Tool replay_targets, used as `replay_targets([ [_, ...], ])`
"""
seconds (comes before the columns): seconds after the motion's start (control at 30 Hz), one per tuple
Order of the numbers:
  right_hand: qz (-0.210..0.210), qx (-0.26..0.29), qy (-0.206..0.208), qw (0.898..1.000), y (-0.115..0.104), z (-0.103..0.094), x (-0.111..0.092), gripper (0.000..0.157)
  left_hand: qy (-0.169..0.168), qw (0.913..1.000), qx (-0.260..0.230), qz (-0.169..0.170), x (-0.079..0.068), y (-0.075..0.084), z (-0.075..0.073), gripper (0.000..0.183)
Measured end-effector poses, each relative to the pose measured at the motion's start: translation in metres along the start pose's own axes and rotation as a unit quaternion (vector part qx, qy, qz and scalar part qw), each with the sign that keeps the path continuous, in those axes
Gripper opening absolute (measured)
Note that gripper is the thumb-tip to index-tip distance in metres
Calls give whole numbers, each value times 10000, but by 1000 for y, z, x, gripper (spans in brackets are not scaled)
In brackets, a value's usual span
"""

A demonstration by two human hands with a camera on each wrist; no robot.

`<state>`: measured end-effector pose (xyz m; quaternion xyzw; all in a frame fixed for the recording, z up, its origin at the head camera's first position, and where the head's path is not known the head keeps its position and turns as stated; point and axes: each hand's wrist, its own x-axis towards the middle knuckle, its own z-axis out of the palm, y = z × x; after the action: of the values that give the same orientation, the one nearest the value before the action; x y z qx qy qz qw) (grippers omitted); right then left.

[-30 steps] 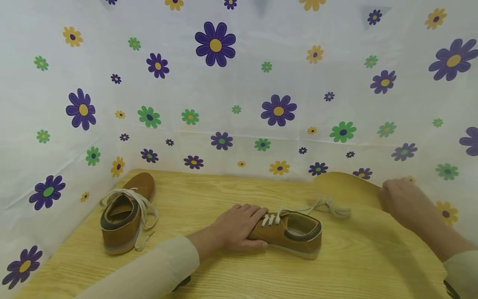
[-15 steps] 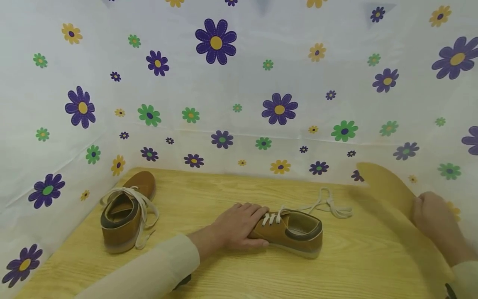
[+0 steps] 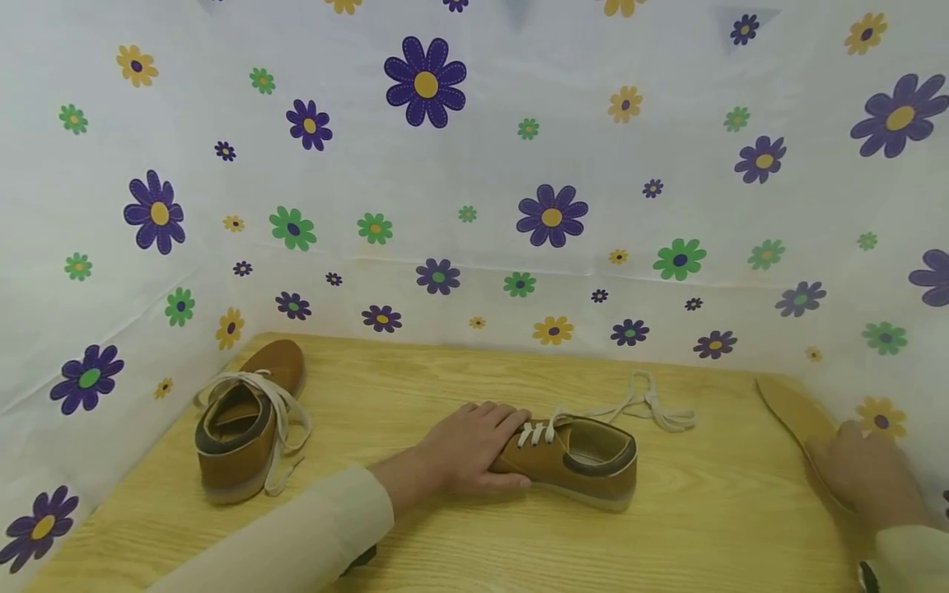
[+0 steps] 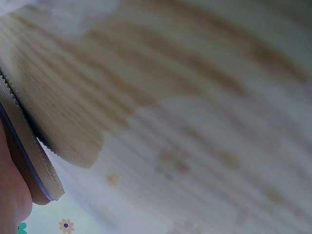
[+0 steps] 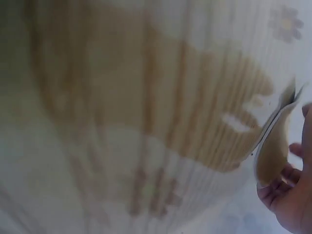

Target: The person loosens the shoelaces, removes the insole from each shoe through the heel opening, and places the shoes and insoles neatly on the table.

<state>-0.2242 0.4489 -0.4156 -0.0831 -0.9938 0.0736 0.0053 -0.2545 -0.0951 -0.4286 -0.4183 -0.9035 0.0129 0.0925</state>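
Note:
My left hand grips the toe of a brown lace-up shoe, thumb along its near side and fingers over the top. The shoe stands on the table with its opening facing up. In the left wrist view, the shoe's pale ridged sole shows beside the hand. At the table's right side, my right hand holds a tan insole low by the surface. In the right wrist view, fingers curl round the insole. Part of it is hidden behind the hand in the head view.
A second brown shoe, its laces loose, stands on the left of the wood-grain table. The held shoe's pale lace trails out behind it. A white flowered sheet closes off the back and sides.
The insole has gone right and down in my right hand, from above the table behind the shoe to low at the right edge. My left hand and both shoes have stayed put.

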Motion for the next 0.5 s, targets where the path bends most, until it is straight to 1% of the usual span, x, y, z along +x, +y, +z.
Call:
replay_targets([
  [0.03, -76, -24, 131, 9999, -3, 2, 0, 66, 0, 10000, -1, -1, 0, 0, 0, 91],
  [0.07, -242, -128, 274, 9992, -5, 3, 0, 66, -6, 10000, 6, -1, 0, 0, 0, 91],
  [0.13, -472, -250, 476, 9974, -11, 6, -1, 60, -27, 10000, 2, -4, 0, 1, 1, 92],
  [0.23, -717, -563, 510, 9945, -16, 7, -2, 48, -59, 10000, 3, 28, 1, 2, 1, 93],
  [0.37, -955, -784, 463, 9913, -18, 7, 1, 41, -66, 10000, -2, 48, 1, 3, -3, 93],
  [0.43, -1205, -774, 643, 9876, -18, 8, 4, 37, -90, 10000, 20, 26, 0, 3, -5, 93],
  [0.5, -1411, -730, 738, 9845, -17, 10, 7, 34, -116, 9999, 10, 7, 0, 2, -8, 92],
])
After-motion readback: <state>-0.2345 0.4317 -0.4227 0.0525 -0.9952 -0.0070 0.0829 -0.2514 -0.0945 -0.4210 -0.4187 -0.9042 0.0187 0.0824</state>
